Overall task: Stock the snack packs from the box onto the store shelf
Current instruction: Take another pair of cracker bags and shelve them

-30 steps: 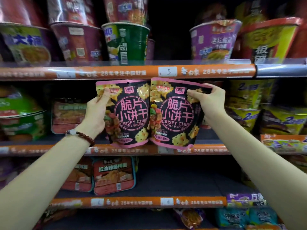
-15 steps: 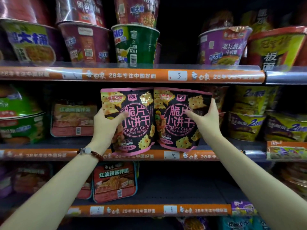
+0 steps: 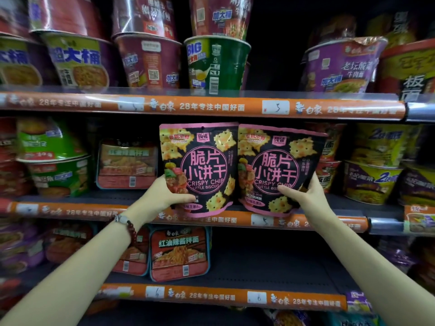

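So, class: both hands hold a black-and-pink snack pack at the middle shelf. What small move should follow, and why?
Probably ease both packs back and let go: the left pack and right pack stand upright, bottoms at the middle shelf edge, left hand and right hand gripping low.

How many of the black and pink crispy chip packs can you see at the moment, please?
2, side by side at the middle shelf's front: left pack in the left hand, right pack in the right hand. Others could be hidden behind.
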`<state>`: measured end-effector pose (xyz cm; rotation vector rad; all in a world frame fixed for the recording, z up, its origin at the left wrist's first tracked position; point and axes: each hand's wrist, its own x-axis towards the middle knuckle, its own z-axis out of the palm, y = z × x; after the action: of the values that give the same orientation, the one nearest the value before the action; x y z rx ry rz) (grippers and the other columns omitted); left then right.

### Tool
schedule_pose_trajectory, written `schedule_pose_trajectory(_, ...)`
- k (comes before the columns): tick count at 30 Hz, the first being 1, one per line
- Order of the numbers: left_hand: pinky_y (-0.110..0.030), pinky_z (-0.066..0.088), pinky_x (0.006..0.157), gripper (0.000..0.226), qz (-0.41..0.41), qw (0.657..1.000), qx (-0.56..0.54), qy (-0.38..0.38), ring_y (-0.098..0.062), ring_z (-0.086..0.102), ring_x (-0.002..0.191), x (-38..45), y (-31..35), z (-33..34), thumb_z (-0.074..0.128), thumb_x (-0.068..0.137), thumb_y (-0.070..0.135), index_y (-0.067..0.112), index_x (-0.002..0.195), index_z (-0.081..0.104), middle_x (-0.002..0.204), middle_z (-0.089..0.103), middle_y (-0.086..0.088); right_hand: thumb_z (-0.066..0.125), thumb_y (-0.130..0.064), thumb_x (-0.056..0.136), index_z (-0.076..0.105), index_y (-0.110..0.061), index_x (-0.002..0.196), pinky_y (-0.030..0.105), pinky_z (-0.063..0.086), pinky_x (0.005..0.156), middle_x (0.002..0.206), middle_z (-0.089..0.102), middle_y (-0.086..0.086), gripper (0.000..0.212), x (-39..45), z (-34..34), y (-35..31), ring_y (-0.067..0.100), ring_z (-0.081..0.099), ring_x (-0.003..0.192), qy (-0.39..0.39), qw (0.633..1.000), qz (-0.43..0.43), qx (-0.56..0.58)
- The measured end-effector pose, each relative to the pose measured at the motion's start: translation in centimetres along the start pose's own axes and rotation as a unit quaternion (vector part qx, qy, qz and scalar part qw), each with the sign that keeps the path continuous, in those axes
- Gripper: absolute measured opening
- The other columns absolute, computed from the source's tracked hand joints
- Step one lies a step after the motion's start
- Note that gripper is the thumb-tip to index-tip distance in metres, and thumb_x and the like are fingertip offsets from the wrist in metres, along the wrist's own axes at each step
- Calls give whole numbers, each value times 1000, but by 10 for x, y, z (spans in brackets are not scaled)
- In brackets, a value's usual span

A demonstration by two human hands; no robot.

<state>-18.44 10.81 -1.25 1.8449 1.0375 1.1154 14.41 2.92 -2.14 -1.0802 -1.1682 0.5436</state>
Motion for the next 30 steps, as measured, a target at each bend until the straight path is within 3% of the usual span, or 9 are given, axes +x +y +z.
schedule_pose_trajectory(5,-27,52,80,49,-11,1000,-13,-19,-2,68,86,11,-1,-25,83,54,23,29,97,61,88,73,18,81,-9,70,47,-19,130,46,50,97,121,65,0,70,0,4,1,19,61,113,12,1000,4,10)
schedule_pose_trajectory(9,-34,52,87,43,-11,1000,-11,-27,-11,68,93,27,-11,-35,81,66,9,25,101,62,97,73,4,82,-12,70,49,-21,128,47,50,98,120,66,-1,67,1,6,3,19,61,113,22,1000,4,5)
schedule_pose_trajectory(13,-31,47,89,38,-25,999,-6,-31,-7,61,96,40,-19,-39,79,73,10,25,100,57,103,66,6,82,-15,70,51,-21,126,48,50,97,117,67,-3,64,2,9,3,19,62,110,23,1000,7,2)
schedule_pose_trajectory(16,-33,46,96,51,-33,999,-5,-36,-8,60,102,43,-28,-38,80,73,18,22,116,53,110,65,7,91,-37,50,52,-23,125,46,52,93,116,68,-3,86,-2,12,2,19,64,109,20,1000,11,6)
schedule_pose_trajectory(18,-33,47,96,55,-37,998,-27,-47,-9,61,104,41,-32,-37,82,68,19,26,113,53,112,65,7,92,-48,37,54,-24,122,42,53,91,112,70,-5,96,-3,15,4,16,66,106,21,1000,13,14)
schedule_pose_trajectory(23,-27,46,94,74,-25,996,55,-67,-1,59,101,45,-32,-36,88,61,23,27,123,46,111,62,15,93,-47,37,57,-26,118,41,52,91,110,71,-5,91,-1,18,5,15,67,104,21,999,19,36)
schedule_pose_trajectory(30,-34,41,103,73,-16,997,66,-35,-11,54,110,61,-41,-24,87,63,17,31,120,44,112,58,14,93,-51,30,60,-28,113,42,53,89,110,72,-4,92,1,17,5,16,68,103,22,999,24,39)
